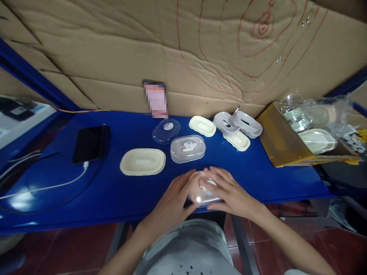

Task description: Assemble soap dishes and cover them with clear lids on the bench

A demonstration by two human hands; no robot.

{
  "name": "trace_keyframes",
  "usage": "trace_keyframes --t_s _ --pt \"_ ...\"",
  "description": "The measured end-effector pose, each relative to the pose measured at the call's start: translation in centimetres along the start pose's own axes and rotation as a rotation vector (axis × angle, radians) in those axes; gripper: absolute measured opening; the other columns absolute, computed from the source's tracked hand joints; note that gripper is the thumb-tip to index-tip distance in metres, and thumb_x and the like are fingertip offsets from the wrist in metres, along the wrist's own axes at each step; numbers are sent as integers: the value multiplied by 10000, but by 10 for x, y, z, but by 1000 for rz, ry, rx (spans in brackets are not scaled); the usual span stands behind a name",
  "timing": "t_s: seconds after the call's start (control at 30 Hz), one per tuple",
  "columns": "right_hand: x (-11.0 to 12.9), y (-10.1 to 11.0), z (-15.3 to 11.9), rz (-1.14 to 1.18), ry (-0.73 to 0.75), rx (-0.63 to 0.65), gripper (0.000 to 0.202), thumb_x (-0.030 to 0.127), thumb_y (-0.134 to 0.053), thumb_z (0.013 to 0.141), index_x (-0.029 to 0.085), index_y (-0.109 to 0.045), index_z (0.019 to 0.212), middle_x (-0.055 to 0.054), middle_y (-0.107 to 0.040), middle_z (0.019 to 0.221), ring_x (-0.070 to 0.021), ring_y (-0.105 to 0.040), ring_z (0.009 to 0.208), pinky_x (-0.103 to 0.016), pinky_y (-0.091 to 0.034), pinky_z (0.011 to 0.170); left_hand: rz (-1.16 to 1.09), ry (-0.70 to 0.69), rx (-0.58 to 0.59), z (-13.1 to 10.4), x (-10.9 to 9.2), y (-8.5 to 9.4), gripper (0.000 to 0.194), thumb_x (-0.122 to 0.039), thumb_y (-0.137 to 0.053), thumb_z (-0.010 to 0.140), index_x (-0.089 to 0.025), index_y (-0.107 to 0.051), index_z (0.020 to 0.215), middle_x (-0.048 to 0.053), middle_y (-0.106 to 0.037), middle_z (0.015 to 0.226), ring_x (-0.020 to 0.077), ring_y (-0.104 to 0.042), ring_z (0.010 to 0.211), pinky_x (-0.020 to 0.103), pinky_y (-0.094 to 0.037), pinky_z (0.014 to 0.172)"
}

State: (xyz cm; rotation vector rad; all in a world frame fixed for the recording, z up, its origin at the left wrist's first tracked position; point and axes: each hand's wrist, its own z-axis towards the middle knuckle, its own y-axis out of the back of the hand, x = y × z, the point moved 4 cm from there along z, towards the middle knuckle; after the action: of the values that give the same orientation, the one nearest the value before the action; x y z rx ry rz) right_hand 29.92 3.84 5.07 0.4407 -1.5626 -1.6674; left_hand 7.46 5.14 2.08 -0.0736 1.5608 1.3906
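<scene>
At the table's front edge, an oval container with a clear plastic lid (197, 193) and a round white label sits between my hands. My left hand (179, 193) grips its left side, thumb low and fingers along the far rim. Over its right side curves my right hand (229, 191), fingers on the lid and thumb at the near edge. Just beyond lies a similar lidded oval container (187, 154) with a label and a small white piece inside. A cream oval tray (142, 162) is to its left, and a loose clear lid (166, 131) is farther back.
Toward the back right are a cream tray insert (202, 126), another insert (240, 142) and two grey oval shells (248, 124). A cardboard box (281, 149) holding wrapped parts stands at the right. On the left lies a black phone (88, 144) with a white cable; another phone (156, 99) leans on the cardboard wall.
</scene>
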Motion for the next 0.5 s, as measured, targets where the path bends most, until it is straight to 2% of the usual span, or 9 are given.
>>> trace_keyframes --t_s 0.07,0.17,0.33,0.5 --pt "2 -1 0 -63 37 4 757 541 -646 1061 299 -357 1718 -101 -399 1767 -340 -332 1645 -613 -398 1291 -6 -8 21 1 -1 1 836 -326 -713 1045 -402 -219 1716 76 -429 1731 329 -427 1590 572 -442 1279" --pt "1 -1 3 -90 28 28 725 535 -653 1060 273 -414 1693 -120 -378 1776 -352 -371 1618 -608 -452 1242 -5 -3 28 -1 2 0 911 -336 -744 1031 -423 -163 1728 78 -420 1734 335 -427 1586 584 -441 1276" --pt "0 1 11 -87 3 19 683 508 -631 1074 265 -436 1681 -129 -341 1791 -371 -394 1596 -611 -496 1185 -20 12 -4 -6 10 -2 953 -314 -751 1019 -433 -135 1737 96 -397 1737 346 -425 1585 587 -461 1260" --pt "-1 -3 17 -87 -25 21 660 558 -607 1072 284 -478 1658 -115 -398 1766 -370 -478 1535 -594 -545 1129 -49 10 -9 -8 13 -3 969 -332 -763 1008 -429 -131 1737 101 -415 1724 348 -442 1572 588 -473 1250"
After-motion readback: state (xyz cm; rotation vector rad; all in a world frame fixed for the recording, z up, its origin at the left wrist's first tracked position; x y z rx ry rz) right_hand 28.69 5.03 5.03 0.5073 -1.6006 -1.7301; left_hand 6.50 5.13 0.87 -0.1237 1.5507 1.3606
